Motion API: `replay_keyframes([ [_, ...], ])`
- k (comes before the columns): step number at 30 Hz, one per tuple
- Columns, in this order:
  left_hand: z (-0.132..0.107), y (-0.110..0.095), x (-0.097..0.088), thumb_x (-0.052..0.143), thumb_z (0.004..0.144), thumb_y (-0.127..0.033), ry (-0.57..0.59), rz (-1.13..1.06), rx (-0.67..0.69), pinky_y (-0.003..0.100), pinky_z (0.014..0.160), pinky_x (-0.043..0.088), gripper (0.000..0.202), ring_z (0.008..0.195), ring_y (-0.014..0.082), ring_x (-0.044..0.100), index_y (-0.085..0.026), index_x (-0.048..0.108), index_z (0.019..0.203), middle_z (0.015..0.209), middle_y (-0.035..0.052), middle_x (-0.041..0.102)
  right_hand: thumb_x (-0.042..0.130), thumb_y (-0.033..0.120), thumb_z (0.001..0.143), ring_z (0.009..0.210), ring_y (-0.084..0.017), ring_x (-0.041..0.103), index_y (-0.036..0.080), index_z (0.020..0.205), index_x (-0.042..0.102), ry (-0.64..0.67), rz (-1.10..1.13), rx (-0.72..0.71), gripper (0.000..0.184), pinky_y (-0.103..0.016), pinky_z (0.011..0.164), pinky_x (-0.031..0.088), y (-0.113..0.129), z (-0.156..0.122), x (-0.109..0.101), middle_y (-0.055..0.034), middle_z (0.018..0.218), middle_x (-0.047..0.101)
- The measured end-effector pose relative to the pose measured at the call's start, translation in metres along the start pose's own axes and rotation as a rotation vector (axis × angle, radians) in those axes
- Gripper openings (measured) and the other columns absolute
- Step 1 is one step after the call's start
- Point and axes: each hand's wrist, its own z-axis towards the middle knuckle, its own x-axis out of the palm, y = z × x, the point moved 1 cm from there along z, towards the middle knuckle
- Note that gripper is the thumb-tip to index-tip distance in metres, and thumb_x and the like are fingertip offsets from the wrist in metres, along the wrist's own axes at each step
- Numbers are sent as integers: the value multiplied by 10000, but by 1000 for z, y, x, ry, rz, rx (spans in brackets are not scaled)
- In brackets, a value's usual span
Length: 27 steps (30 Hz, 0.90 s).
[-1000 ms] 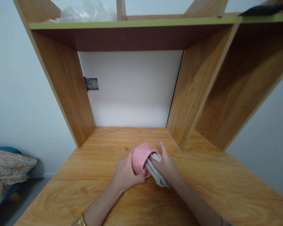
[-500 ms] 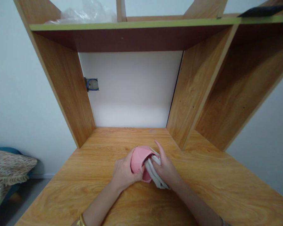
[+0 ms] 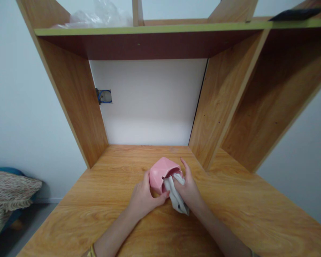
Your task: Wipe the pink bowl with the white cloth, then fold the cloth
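My left hand (image 3: pixel 143 198) grips a pink cup (image 3: pixel 160 171) from the left, just above the wooden desk (image 3: pixel 101 200); the cup is tilted with its mouth turned toward my right hand. My right hand (image 3: pixel 188 191) holds a grey cloth (image 3: pixel 173 194) and presses part of it into the cup's mouth. The cloth's loose end hangs down to the desk below my right palm. How far the cloth reaches inside the cup is hidden.
A wooden hutch rises behind the desk, with an upright panel (image 3: pixel 214 107) to the right of the hands and a shelf (image 3: pixel 149 28) overhead carrying clear plastic (image 3: pixel 96 16) and a dark flat object (image 3: pixel 294 14). A patterned fabric (image 3: pixel 8 192) lies at far left.
The pink cup has turned in my left hand and sits a little higher and farther from me. My right hand has shifted the cloth around at the cup's mouth.
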Motion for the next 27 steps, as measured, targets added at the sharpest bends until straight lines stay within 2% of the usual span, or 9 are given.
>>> replay_keyframes([
  [7,0,-1,-3,600,617,-495,-53,105,40,361,737,455,754,845,265,594,-140,342,1231,964,108,625,560,248,658,518,-153,571,170,1335,142,12,-106,44,799,-265,509,472,9,1,-3,49,584,553],
  [13,0,1,-6,563,636,-485,-70,160,65,362,717,472,712,796,269,613,-127,394,1228,919,103,646,558,232,662,555,-150,587,203,1323,199,112,-224,21,752,-257,536,462,1,1,-4,23,659,591],
  [19,2,5,-5,560,644,-481,-86,130,58,357,750,464,670,831,267,606,-135,436,1203,942,102,644,487,126,685,585,-128,579,215,1317,201,231,-134,-29,699,-244,574,462,-1,-2,-3,14,713,608],
  [24,4,9,-4,528,704,-474,-75,89,42,372,805,435,648,904,266,580,-146,392,1246,1010,110,621,452,104,684,520,-107,537,200,1308,215,173,-103,-22,675,-222,527,451,2,-3,-4,39,654,569],
  [27,4,8,-5,523,725,-478,-65,23,74,372,839,413,683,993,265,540,-176,300,1295,1138,109,554,442,134,698,517,-118,533,187,1297,247,84,-109,1,632,-233,516,450,1,-1,-5,40,625,551],
])
